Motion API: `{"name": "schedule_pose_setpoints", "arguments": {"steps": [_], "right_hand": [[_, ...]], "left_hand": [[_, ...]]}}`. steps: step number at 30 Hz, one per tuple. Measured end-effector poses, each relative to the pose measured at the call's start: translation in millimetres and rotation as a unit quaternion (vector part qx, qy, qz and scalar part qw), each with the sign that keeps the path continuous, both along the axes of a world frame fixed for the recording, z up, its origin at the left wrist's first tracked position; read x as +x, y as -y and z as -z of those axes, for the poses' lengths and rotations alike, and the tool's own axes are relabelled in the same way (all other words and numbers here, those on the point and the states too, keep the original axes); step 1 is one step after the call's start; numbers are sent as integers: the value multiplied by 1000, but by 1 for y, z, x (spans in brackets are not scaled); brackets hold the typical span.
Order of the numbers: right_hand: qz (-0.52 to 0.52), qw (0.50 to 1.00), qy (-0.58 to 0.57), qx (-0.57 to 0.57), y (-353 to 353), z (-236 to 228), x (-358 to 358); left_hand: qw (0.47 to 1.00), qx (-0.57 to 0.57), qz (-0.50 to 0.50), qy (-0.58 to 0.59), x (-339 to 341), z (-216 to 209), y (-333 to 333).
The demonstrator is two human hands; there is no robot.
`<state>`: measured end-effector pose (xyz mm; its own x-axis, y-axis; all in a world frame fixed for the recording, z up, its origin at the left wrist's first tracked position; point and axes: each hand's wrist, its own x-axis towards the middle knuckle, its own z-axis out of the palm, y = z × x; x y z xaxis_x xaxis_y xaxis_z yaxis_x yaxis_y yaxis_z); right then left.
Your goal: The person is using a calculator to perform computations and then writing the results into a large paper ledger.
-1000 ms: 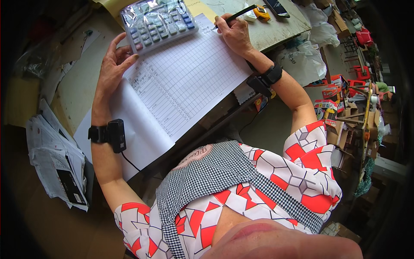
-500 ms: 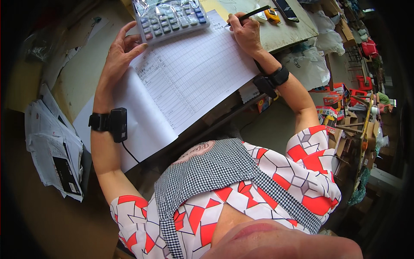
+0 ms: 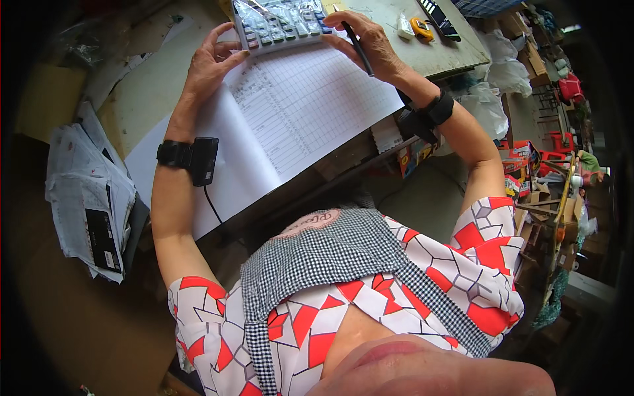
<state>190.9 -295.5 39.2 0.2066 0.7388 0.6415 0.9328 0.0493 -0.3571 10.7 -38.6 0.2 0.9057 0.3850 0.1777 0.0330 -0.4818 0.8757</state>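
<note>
A clear-wrapped calculator (image 3: 281, 30) with grey and blue keys lies at the far edge of the view, over the top of a sheet printed with a grid (image 3: 310, 109). My left hand (image 3: 210, 69) is curled at its left side, the thumb on its near corner. At the calculator's right side is my right hand (image 3: 375, 47), with thumb and forefinger at its edge. A black pen (image 3: 359, 51) is tucked in that same hand, slanting down toward the paper. The sheet's left part (image 3: 228, 155) is folded or curled over, showing blank white under my left forearm.
Right of my right hand lie a yellow tape measure (image 3: 421, 30), a small white object (image 3: 405, 26) and a dark phone (image 3: 440, 20). A pile of papers (image 3: 89, 191) sits at the left. Plastic bags (image 3: 487, 109) hang past the table's right edge.
My right hand has left the sheet and moved left to the calculator's right side. The pen has swung from a writing grip to point back toward me. My left hand stays at the calculator.
</note>
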Motion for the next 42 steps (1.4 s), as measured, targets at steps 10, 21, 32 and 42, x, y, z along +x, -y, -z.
{"name": "schedule_pose_setpoints", "arguments": {"steps": [10, 21, 32, 42], "right_hand": [[-125, 986, 79, -83, -54, 8, -21], [-47, 957, 222, -180, -72, 5, -2], [-10, 963, 211, -170, -55, 16, 101], [-69, 984, -138, -90, -14, 9, 51]], "left_hand": [[994, -48, 52, 82, 26, -12, 20], [991, -119, -8, 56, 53, -23, 16], [996, -66, -27, 52, 67, -22, 25], [999, -36, -35, 19, 52, -15, 24]]}}
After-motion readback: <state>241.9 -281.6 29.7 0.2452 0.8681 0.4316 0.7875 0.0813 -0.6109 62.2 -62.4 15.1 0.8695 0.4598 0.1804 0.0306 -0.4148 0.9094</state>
